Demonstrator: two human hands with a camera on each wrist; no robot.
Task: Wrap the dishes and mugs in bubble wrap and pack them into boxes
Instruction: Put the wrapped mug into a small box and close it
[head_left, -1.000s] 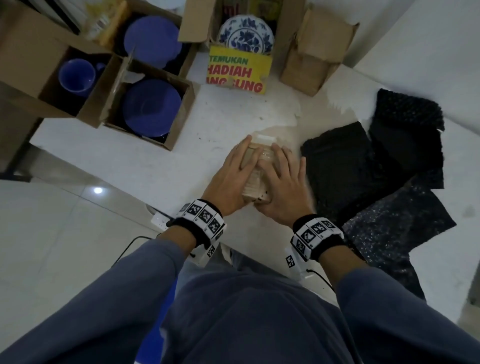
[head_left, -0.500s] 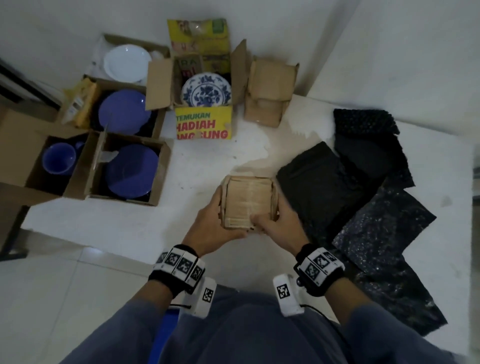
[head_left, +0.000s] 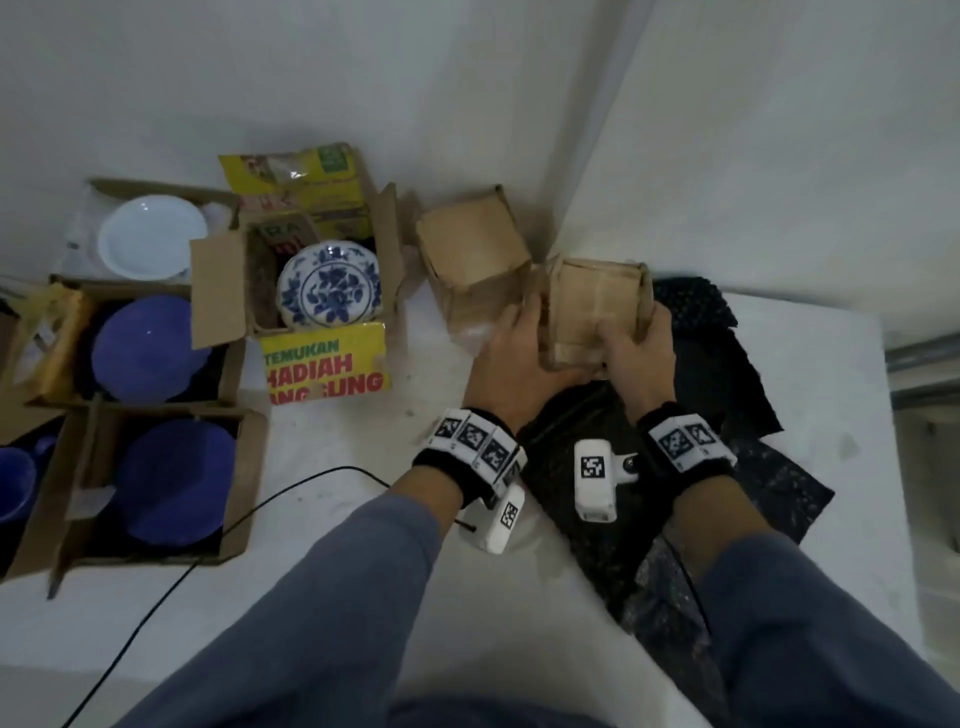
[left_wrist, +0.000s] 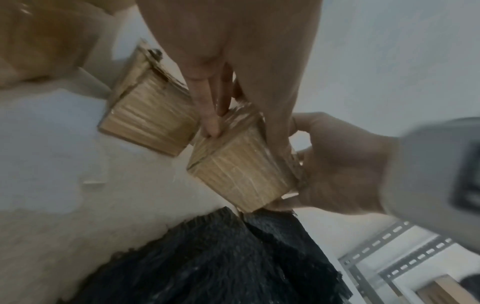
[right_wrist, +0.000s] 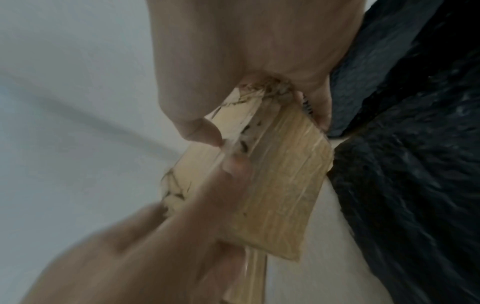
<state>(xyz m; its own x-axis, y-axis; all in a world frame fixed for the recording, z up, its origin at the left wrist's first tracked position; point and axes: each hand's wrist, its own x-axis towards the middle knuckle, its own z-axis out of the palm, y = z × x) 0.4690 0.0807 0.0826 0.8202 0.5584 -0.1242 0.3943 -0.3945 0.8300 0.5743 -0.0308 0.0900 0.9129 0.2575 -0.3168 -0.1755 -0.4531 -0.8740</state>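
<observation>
A small taped cardboard box (head_left: 595, 312) is held up between both hands near the far wall corner. My left hand (head_left: 519, 353) grips its left side and my right hand (head_left: 641, 353) grips its right side. The same box (left_wrist: 241, 170) shows in the left wrist view with fingers on its top edge, and it fills the right wrist view as the box (right_wrist: 280, 181). A second closed small box (head_left: 472, 254) stands just left of it on the white table (head_left: 363, 519). Black bubble wrap sheets (head_left: 727, 374) lie under and right of my hands.
Open cartons at the left hold a patterned blue-white plate (head_left: 330, 286), a white plate (head_left: 150, 236), two blue plates (head_left: 148, 345) (head_left: 179, 480) and a blue mug (head_left: 15, 480). A black cable (head_left: 156, 613) crosses the table's front. Walls meet behind the boxes.
Both hands have lifted the small box off the table and carried it away from me and to the right, up beside the other closed box.
</observation>
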